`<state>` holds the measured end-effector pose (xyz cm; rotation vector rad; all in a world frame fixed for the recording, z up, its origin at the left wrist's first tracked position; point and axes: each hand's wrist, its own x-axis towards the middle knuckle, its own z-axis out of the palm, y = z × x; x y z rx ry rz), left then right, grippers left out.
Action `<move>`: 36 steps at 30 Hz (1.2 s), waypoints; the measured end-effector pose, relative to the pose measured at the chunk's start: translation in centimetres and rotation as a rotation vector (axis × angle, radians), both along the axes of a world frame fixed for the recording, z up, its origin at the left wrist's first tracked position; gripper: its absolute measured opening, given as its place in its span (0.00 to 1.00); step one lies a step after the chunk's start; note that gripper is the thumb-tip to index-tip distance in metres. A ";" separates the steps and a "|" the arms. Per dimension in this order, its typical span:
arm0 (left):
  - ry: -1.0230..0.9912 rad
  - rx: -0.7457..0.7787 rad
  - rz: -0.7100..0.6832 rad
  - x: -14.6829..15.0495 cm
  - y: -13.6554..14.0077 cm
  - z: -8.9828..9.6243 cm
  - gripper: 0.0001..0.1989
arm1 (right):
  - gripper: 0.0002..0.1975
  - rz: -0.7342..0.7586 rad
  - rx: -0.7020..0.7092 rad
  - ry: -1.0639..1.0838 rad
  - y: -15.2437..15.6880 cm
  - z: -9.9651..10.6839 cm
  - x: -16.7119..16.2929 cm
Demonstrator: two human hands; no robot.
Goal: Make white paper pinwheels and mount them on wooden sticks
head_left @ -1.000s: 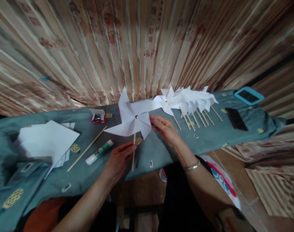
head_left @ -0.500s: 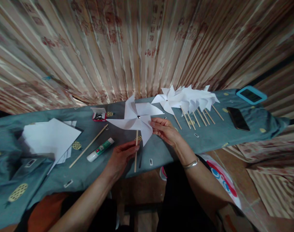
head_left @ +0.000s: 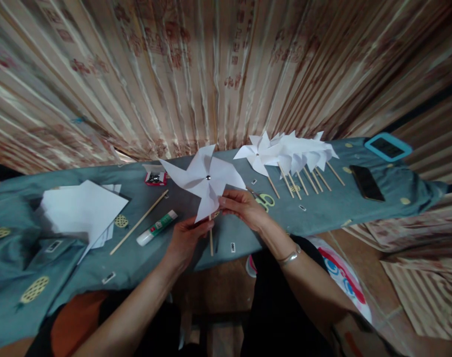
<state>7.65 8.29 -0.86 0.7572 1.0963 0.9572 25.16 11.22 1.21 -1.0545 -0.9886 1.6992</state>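
Observation:
A white paper pinwheel (head_left: 196,174) with a shiny metal pin at its centre is held up over the cloth, its wooden stick (head_left: 211,244) pointing down toward me. My left hand (head_left: 184,239) is closed on that stick just below the blades. The fingers of my right hand (head_left: 241,206) pinch at the lower right blade. Behind the right wrist lie yellow-green scissors (head_left: 266,200), partly covered. Left of my hands are a glue stick (head_left: 157,228), a loose wooden stick (head_left: 139,221) and a small red box (head_left: 155,178) of metal pins.
Several finished pinwheels (head_left: 290,150) lie overlapping at the back right. Beyond them are a black phone (head_left: 366,182) and a blue-framed device (head_left: 388,147). White paper sheets (head_left: 82,206) are stacked at the left. A pleated curtain (head_left: 196,69) hangs behind the narrow cloth-covered table (head_left: 248,244).
The pinwheel's blades have turned on the stick. My right hand has shifted slightly left and down along the blades, and the scissors have come into view.

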 end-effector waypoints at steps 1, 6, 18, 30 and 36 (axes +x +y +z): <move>0.003 -0.002 0.013 -0.1 0.1 0.1 0.14 | 0.20 0.040 0.035 -0.053 -0.1 0.3 0.3; 0.012 -0.020 0.064 -0.4 0.5 0.7 0.15 | 0.19 0.129 0.117 -0.169 -0.2 2.0 4.1; 0.024 -0.021 -0.035 -0.1 -0.1 0.0 0.15 | 0.18 -0.400 0.256 -0.134 1.7 0.5 5.0; -0.034 0.036 0.033 -0.3 0.1 0.5 0.15 | 0.17 -0.246 0.222 -0.244 0.5 1.1 3.4; -0.038 0.099 0.017 -0.4 -0.2 0.7 0.11 | 0.19 -0.024 0.219 -0.191 -0.5 1.1 1.6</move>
